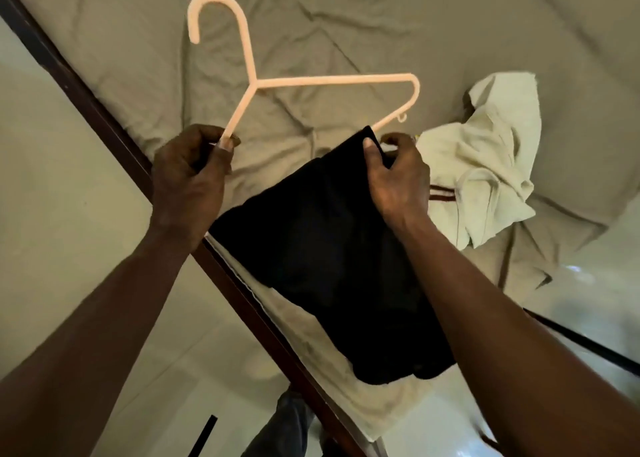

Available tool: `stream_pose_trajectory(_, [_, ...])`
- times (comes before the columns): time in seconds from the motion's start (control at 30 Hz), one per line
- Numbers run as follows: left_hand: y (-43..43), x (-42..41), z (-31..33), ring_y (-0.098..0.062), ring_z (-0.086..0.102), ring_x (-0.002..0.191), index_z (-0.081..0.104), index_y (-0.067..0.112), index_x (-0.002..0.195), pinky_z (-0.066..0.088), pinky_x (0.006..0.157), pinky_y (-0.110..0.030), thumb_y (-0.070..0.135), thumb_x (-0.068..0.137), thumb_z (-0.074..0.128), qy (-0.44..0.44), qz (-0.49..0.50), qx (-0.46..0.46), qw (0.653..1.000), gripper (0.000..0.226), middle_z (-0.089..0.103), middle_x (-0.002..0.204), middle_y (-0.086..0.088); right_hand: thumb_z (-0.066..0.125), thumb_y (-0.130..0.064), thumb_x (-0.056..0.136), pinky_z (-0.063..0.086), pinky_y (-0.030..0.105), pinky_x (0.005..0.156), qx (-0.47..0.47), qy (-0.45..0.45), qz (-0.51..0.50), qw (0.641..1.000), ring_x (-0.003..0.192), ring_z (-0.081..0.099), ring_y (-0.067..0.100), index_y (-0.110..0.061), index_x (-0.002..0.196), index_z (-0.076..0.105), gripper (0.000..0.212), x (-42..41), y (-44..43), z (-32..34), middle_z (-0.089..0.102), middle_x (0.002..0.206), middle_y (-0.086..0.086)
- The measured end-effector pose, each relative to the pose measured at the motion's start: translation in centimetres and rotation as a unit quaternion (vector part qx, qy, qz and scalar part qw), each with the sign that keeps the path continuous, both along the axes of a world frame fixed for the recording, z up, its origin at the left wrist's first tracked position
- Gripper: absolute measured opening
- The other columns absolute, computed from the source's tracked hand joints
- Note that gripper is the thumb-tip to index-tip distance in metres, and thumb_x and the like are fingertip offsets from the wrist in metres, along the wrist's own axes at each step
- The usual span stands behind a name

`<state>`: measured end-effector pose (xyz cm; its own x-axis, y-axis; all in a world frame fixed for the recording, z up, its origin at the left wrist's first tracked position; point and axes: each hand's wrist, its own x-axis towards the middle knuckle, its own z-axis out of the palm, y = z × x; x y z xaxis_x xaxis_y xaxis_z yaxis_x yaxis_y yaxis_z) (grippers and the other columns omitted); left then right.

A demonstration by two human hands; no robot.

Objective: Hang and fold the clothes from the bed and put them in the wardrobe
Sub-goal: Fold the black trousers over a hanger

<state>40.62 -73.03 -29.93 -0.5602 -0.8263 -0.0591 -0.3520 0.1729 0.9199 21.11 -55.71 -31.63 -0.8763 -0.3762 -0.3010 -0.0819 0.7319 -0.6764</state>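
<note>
Two hands are working above the near edge of the bed. The left hand is gripping one shoulder end of the pink plastic hanger, fingers curled around it, just inside the bed's dark wooden frame. The hanger is being held over the bed, its hook pointing toward the bed's far side. The black garment is hanging below the hanger and draping across the bed's near edge. The right hand is pinching the garment's upper corner between thumb and fingers, at the hanger's other shoulder end. A crumpled cream garment is lying on the bed, just past the right hand.
</note>
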Motion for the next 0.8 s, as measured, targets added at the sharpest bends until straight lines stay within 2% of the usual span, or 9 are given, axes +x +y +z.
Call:
stream_pose_trajectory(0.03, [0.1, 0.6, 1.4, -0.008, 0.059, 0.071, 0.074, 0.026, 0.102, 0.050, 0.073, -0.029, 0.026, 0.102, 0.064, 0.008, 0.000, 0.001, 1.000, 0.010, 0.065, 0.074, 0.006, 0.060, -0.048, 0.100, 0.050, 0.033, 0.089, -0.022, -0.008, -0.001, 1.000, 0.095, 0.068, 0.016, -0.020, 0.107, 0.070, 0.031, -0.4, 0.0, 1.1, 0.073, 0.095, -0.006])
stream_pose_trajectory(0.1, [0.7, 1.9, 4.4, -0.007, 0.059, 0.070, 0.075, 0.019, 0.105, 0.049, 0.072, -0.029, 0.024, 0.101, 0.066, 0.007, -0.003, 0.004, 1.000, 0.011, 0.066, 0.074, 0.004, 0.067, -0.036, 0.098, 0.048, 0.030, 0.074, -0.118, -0.048, -0.048, 0.991, 0.072, 0.060, 0.008, -0.016, 0.080, 0.072, 0.028, -0.7, 0.4, 4.0, 0.067, 0.073, -0.009])
stream_pose_trajectory(0.2, [2.3, 4.0, 8.7, -0.013, 0.064, 0.075, 0.075, 0.024, 0.105, 0.051, 0.075, -0.032, 0.025, 0.101, 0.067, 0.025, 0.009, 0.004, 1.000, 0.009, 0.070, 0.083, -0.007, 0.068, -0.025, 0.098, 0.044, 0.030, 0.067, -0.219, -0.096, -0.147, 0.960, 0.066, 0.050, 0.009, -0.014, 0.070, 0.067, 0.030, -0.9, 2.9, 8.2, 0.058, 0.065, -0.004])
stream_pose_trajectory(0.27, [4.3, 5.5, 12.1, -0.020, 0.067, 0.076, 0.072, 0.035, 0.101, 0.056, 0.072, -0.035, 0.028, 0.100, 0.067, 0.036, 0.009, -0.018, 0.999, 0.009, 0.073, 0.088, -0.013, 0.067, -0.022, 0.097, 0.046, 0.034, 0.071, -0.244, -0.122, -0.174, 0.946, 0.071, 0.051, 0.013, -0.017, 0.071, 0.065, 0.026, 0.0, 4.9, 11.1, 0.058, 0.068, -0.002])
stream_pose_trajectory(0.37, [8.1, 6.7, 16.0, -0.031, 0.065, 0.069, 0.071, 0.035, 0.097, 0.055, 0.064, -0.045, 0.034, 0.098, 0.063, 0.018, -0.010, -0.056, 0.998, 0.008, 0.072, 0.080, -0.013, 0.070, -0.029, 0.097, 0.055, 0.039, 0.085, -0.270, -0.175, -0.152, 0.934, 0.086, 0.064, 0.019, -0.015, 0.088, 0.072, 0.017, 1.6, 7.5, 14.2, 0.070, 0.086, 0.005])
stream_pose_trajectory(0.47, [12.5, 8.9, 20.8, -0.021, 0.063, 0.064, 0.073, 0.024, 0.101, 0.052, 0.060, -0.041, 0.028, 0.098, 0.064, 0.013, 0.013, -0.101, 0.995, 0.010, 0.069, 0.074, 0.004, 0.075, -0.022, 0.095, 0.059, 0.037, 0.096, -0.276, -0.181, -0.102, 0.938, 0.092, 0.072, 0.016, -0.013, 0.102, 0.073, 0.012, 3.5, 10.2, 18.7, 0.077, 0.096, 0.003])
stream_pose_trajectory(0.6, [20.2, 12.8, 29.9, -0.009, 0.061, 0.067, 0.076, 0.010, 0.102, 0.046, 0.063, -0.022, 0.020, 0.098, 0.064, 0.036, 0.092, -0.185, 0.978, 0.016, 0.067, 0.074, 0.013, 0.075, -0.012, 0.094, 0.059, 0.033, 0.092, -0.339, -0.178, -0.009, 0.924, 0.091, 0.074, 0.014, -0.014, 0.102, 0.071, 0.009, 5.9, 15.2, 26.7, 0.078, 0.092, -0.002])
stream_pose_trajectory(0.7, [26.6, 16.1, 36.2, -0.018, 0.064, 0.069, 0.076, 0.007, 0.099, 0.052, 0.066, -0.030, 0.018, 0.096, 0.065, 0.054, 0.142, -0.232, 0.961, 0.016, 0.070, 0.078, 0.002, 0.078, -0.015, 0.092, 0.059, 0.040, 0.094, -0.367, -0.184, 0.063, 0.910, 0.092, 0.074, 0.021, -0.016, 0.098, 0.072, 0.008, 8.3, 18.8, 32.7, 0.078, 0.096, 0.006])
stream_pose_trajectory(0.8, [32.3, 19.9, 42.5, -0.018, 0.066, 0.070, 0.077, 0.015, 0.097, 0.054, 0.068, -0.031, 0.022, 0.092, 0.068, 0.076, 0.194, -0.252, 0.945, 0.012, 0.070, 0.076, 0.005, 0.078, -0.014, 0.092, 0.058, 0.050, 0.094, -0.382, -0.202, 0.142, 0.891, 0.094, 0.075, 0.030, -0.013, 0.095, 0.072, 0.007, 11.6, 21.9, 37.9, 0.079, 0.095, 0.011])
